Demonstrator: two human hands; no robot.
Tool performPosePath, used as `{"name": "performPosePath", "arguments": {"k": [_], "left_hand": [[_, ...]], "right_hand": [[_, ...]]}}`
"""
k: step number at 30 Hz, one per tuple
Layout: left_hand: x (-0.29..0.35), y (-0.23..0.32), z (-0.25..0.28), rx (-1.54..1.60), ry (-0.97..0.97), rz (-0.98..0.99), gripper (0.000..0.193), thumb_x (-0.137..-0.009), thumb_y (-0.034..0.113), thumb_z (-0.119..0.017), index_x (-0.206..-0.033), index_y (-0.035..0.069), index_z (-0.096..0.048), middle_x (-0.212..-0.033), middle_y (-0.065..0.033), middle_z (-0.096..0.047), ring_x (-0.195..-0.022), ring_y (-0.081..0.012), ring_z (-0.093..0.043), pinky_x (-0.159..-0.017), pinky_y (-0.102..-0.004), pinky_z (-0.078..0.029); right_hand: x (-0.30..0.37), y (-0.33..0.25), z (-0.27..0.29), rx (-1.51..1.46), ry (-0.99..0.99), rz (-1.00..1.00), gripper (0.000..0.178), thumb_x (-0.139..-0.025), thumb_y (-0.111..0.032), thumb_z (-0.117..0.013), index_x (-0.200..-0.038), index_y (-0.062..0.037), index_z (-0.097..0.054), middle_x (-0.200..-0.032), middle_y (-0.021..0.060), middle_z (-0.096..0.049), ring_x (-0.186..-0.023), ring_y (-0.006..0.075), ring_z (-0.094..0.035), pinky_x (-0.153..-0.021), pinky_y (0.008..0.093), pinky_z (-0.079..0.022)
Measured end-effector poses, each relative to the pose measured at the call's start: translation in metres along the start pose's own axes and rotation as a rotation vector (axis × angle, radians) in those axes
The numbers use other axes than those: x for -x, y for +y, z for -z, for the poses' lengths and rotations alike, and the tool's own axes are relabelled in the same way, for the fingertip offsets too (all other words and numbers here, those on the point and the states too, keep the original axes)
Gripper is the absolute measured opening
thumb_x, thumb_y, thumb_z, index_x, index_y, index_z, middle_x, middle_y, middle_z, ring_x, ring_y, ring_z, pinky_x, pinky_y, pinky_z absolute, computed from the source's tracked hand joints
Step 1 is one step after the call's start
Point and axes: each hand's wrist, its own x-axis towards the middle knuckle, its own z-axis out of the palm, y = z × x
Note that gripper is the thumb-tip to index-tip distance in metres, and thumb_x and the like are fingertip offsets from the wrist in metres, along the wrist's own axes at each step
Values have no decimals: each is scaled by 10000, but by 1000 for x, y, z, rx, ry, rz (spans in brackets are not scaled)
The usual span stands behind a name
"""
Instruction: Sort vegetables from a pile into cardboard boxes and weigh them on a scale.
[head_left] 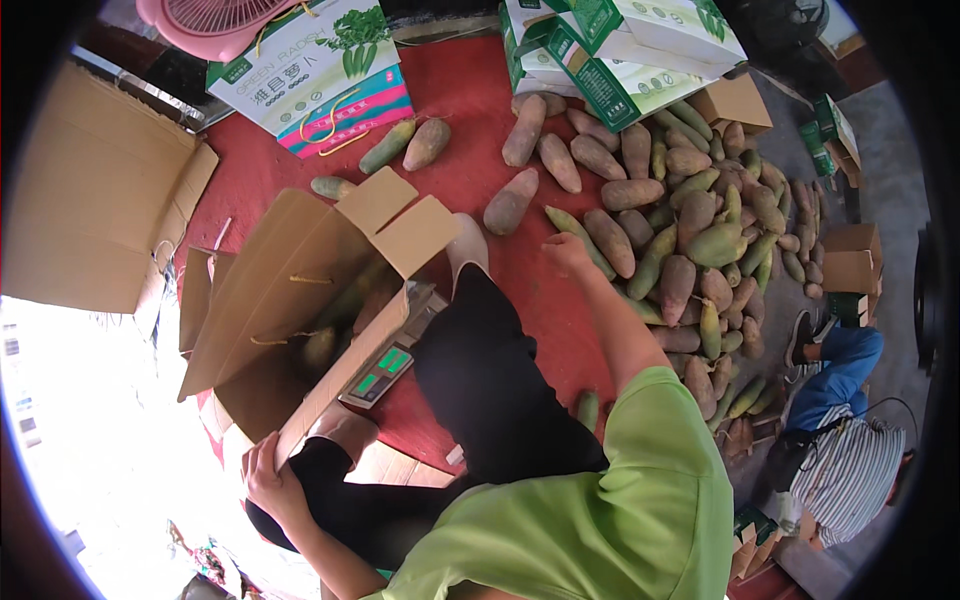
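Head view: the person sits low, and the left hand (268, 480) has its fingers curled over the near edge of an open cardboard box (285, 270), the grip closed on that rim. Long radishes lie in shadow inside the box, and its flaps spread up and outward, so the opening faces the person. A scale (380, 374) with a lit green display shows along the box's right-hand wall; I cannot tell whether it bears the box's weight.

The right arm reaches out over the red floor covering (540, 310) to the left edge of a broad heap of radishes (715, 243). There the right hand (568, 255) is just beside a long green radish (578, 230); its fingers look bent, but whether the grip pinches anything I cannot tell. A strip of red runs between the dark-trousered knee (490, 370) and the heap. White cartons (660, 65) border the heap's far side, and another person (848, 465) is low beyond its right edge.
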Motion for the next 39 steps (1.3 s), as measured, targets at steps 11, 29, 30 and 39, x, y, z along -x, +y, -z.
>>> {"name": "performPosePath", "arguments": {"k": [11,29,30,39], "left_hand": [[-3,5,-7,-50,28,-30,274,-680,-7,-535,-903,53,-684,-879,-79,-682,-859,-269,-626,-848,-376,-458],[-9,9,-7,-80,9,-39,291,-659,-2,-544,-912,30,-683,-884,-104,-682,-856,-285,-623,-820,-380,-476],[-8,9,-7,-84,10,-41,290,-656,-2,-544,-909,30,-682,-884,-104,-682,-859,-285,-623,-821,-382,-475],[-8,11,-6,-87,45,-34,250,-670,53,-571,-894,75,-680,-873,-66,-680,-848,-274,-628,-794,-380,-475]], "right_hand": [[-130,-7,-74,-255,471,-75,966,-609,-325,-851,-1343,57,-353,-1332,232,-458,-1199,327,-496,-938,397,-461],[-127,-13,-61,-644,212,-352,882,-611,-217,-840,-1344,-154,-352,-1278,127,-483,-1124,351,-503,-732,562,-474],[-121,-9,-55,-639,87,-349,831,-629,-249,-828,-1323,-161,-381,-1267,123,-487,-1097,335,-511,-729,532,-469],[-45,5,-7,-715,-172,-372,618,-715,-251,-761,-1255,-136,-482,-1155,103,-539,-964,297,-558,-678,490,-457]]}}
